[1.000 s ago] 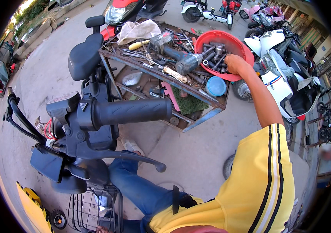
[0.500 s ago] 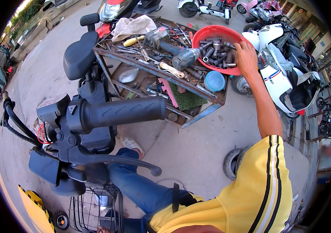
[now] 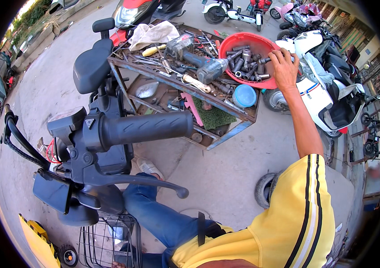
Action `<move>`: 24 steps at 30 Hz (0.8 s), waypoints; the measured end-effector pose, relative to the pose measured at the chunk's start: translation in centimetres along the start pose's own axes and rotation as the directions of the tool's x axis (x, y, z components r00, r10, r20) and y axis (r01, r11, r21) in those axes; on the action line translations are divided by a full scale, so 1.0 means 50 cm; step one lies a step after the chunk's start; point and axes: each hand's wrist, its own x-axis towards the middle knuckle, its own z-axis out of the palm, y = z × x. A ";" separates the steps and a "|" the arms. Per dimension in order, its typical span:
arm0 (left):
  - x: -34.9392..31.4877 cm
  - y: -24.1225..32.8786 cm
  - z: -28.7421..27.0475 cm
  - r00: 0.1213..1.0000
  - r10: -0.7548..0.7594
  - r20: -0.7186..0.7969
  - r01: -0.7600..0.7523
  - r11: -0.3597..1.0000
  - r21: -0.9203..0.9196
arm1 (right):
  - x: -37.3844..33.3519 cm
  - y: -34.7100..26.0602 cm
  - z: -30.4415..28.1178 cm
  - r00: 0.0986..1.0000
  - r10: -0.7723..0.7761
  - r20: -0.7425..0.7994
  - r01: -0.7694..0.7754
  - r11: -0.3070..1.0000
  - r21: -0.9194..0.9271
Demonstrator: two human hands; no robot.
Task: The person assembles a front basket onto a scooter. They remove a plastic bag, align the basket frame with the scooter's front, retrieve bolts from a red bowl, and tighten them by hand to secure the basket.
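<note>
Reaching with the bare right grip [image 3: 285, 69] to the right-hand rim of a wide, round, red plastic basin [image 3: 261, 43], perched at the far right end of a rust-streaked, metal-framed desk [image 3: 147, 73]. Inside that basin, in a loose heap, dark and silvery cylindrical metal sockets [image 3: 246, 56], mostly toward the left and the near side. Bent at the fingers over the rim, with the fingertips close to one dark tubular socket [image 3: 265, 60] pointing toward the hand; impossible to tell from this angle whether grasping that socket, pressing on the red plastic, or both. As for the left grip [image 3: 118, 264], showing only as a sliver at the lower edge near a black wire basket [image 3: 109, 236], too hidden to tell clenched from released. Just left of the basin, on the same desk, a grey-and-black cordless power tool [image 3: 212, 71], with a round, light-blue plastic tub [image 3: 245, 96] standing near the basin's lower side. Nearer the camera, a ribbed black rubber handlebar sleeve [image 3: 147, 129] above a curved black brake lever [image 3: 145, 181]. Judging by all this, probably at the stage of picking through the sockets for a suitable one. Next, seemingly calling for a firm pinch on a single socket and a clean lift over the rim, without dragging neighbouring pieces along.
</note>
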 end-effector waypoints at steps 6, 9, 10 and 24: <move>0.024 0.006 0.016 0.999 0.004 -0.048 -0.002 0.999 0.048 | -0.024 0.028 0.006 0.981 -0.191 0.038 0.184 0.972 0.144; 0.027 0.006 -0.002 1.000 -0.006 0.013 0.006 1.000 0.011 | -0.010 0.021 0.011 0.970 -0.233 0.071 0.203 0.935 0.290; 0.032 0.010 -0.013 0.997 -0.028 0.070 0.029 0.999 -0.017 | -0.015 0.026 0.022 0.960 -0.225 0.169 0.156 0.927 0.342; 0.019 0.005 -0.026 0.998 0.016 -0.065 -0.017 1.000 -0.012 | 0.032 -0.041 0.020 0.554 0.005 0.833 -0.230 0.962 0.147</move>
